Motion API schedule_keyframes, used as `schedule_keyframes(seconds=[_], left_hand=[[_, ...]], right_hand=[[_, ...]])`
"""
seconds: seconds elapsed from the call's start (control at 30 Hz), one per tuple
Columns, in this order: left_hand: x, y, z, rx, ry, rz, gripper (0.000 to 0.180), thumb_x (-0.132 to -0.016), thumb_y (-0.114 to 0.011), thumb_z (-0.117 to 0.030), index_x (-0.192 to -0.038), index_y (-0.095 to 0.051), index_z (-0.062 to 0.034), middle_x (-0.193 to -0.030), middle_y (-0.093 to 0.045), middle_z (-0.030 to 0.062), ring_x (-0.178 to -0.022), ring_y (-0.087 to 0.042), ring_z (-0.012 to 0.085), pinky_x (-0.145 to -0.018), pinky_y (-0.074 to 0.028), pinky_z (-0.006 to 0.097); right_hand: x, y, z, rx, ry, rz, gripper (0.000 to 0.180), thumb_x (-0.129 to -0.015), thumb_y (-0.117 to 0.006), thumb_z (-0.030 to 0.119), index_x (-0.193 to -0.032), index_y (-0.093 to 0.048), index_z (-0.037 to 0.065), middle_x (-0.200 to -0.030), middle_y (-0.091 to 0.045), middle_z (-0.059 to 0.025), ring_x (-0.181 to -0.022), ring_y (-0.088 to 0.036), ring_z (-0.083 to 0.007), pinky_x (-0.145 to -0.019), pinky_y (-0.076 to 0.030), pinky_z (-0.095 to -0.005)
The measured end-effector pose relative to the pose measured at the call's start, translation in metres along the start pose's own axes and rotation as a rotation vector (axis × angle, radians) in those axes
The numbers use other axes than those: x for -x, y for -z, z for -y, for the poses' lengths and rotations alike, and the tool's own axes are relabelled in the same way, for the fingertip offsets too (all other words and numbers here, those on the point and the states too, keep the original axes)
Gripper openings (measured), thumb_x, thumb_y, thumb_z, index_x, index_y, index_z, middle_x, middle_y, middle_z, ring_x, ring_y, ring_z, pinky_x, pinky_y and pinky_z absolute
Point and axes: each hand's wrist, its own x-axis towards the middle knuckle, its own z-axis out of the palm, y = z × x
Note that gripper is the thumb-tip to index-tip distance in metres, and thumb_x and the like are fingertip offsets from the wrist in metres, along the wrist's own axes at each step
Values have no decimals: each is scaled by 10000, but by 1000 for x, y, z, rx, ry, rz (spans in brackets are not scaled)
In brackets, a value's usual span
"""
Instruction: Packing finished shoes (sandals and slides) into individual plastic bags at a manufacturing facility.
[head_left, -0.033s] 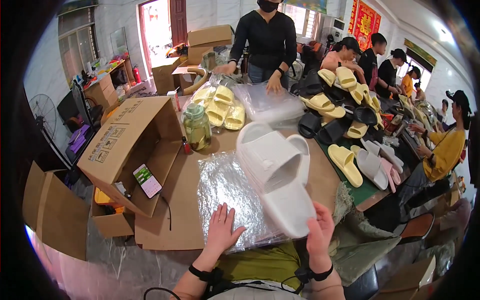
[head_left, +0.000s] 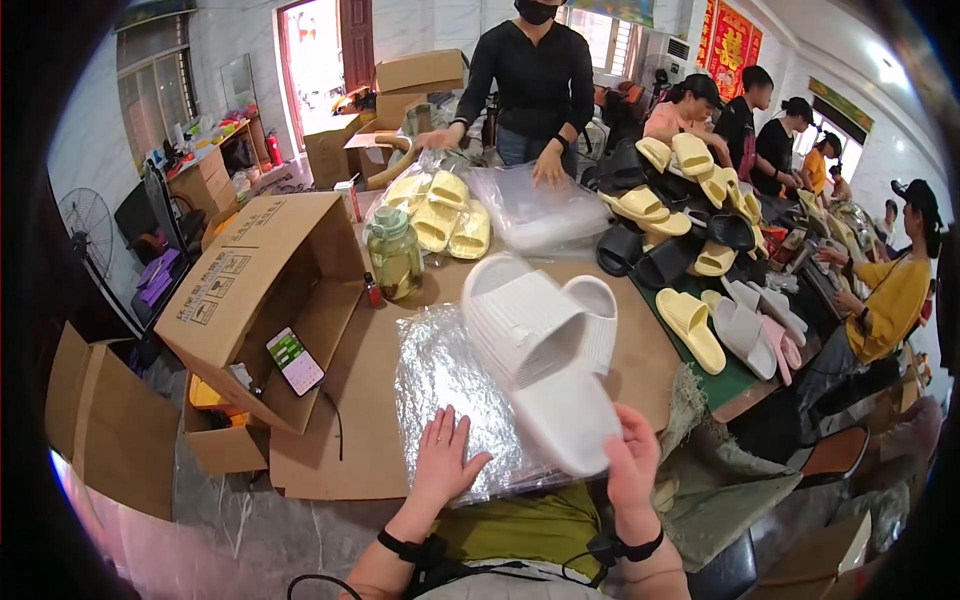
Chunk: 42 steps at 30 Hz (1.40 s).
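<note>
My left hand [head_left: 447, 458] lies flat with fingers spread on a stack of clear plastic bags [head_left: 425, 365]. My right hand [head_left: 632, 465] grips the heel edge of a white slide slipper [head_left: 565, 420], thumb on top of its sole. This slipper is tilted over the right part of the bags, its ribbed strap toward the far side. Partly behind it shows a second white slide slipper [head_left: 597, 310]; whether my hand also bears it I cannot tell.
An open cardboard box [head_left: 260, 250] holds a phone [head_left: 295, 361]. Near it stand a green-lidded jug [head_left: 395, 255] and a small bottle [head_left: 373, 290]. Bagged yellow slippers [head_left: 440, 215], more bags [head_left: 535, 205] and a slipper pile [head_left: 690, 215] lie beyond. A person [head_left: 530, 90] stands opposite.
The white slippers and my right hand have shifted slightly left. My left hand has stayed in place. One hand of the person opposite has moved a little to the left.
</note>
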Motion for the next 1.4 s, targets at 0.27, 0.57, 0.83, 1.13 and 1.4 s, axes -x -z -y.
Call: schedule_keyframes(seconds=[0.27, 0.57, 0.83, 1.13, 1.4], left_hand=[[-1, 0, 2, -21, -27, 33, 732, -815, -698, -489, -1332, -552, 8, -1395, -494, 262, -1345, -404, 439, -1159, -266, 542], [-1, 7, -2, -8, -6, 43, 697, -814, -689, -450, -1312, -565, 22, -1347, -535, 262, -1318, -427, 450, -1162, -276, 539], [0, 2, 2, 11, -12, 24, 687, -818, -679, -415, -1347, -539, 1, -1446, -451, 269, -1394, -356, 454, -1166, -252, 559], [-1, -3, 4, -19, -19, 40, 705, -827, -669, -422, -1368, -519, 4, -1456, -433, 289, -1407, -334, 455, -1174, -241, 551], [1, -3, 0, 1, -4, 9, 760, -890, -599, -550, -1373, -508, 30, -1513, -371, 292, -1431, -311, 434, -1169, -232, 542]], right_hand=[[1, -5, -80, 184, -412, 174, 381, -965, -657, 154, -1308, -548, 28, -903, -630, -4, -730, -573, -53, -590, -459, -202], [0, -15, -107, 498, -432, 220, 497, -919, -710, 239, -1280, -467, -1, -926, -645, -120, -762, -652, -179, -590, -520, -319], [-21, -16, -83, 1403, -65, 560, 499, -821, -745, 429, -1097, -622, 31, -1042, -615, -164, -977, -623, -357, -822, -519, -482], [-93, -47, -146, 1475, 57, 378, 800, -755, -723, 634, -1191, -603, -26, -1134, -579, -227, -1080, -591, -372, -897, -508, -457], [-99, -36, -162, 1350, 171, 335, 336, -881, -654, 378, -948, -672, 49, -966, -628, -163, -851, -667, -368, -724, -543, -486]])
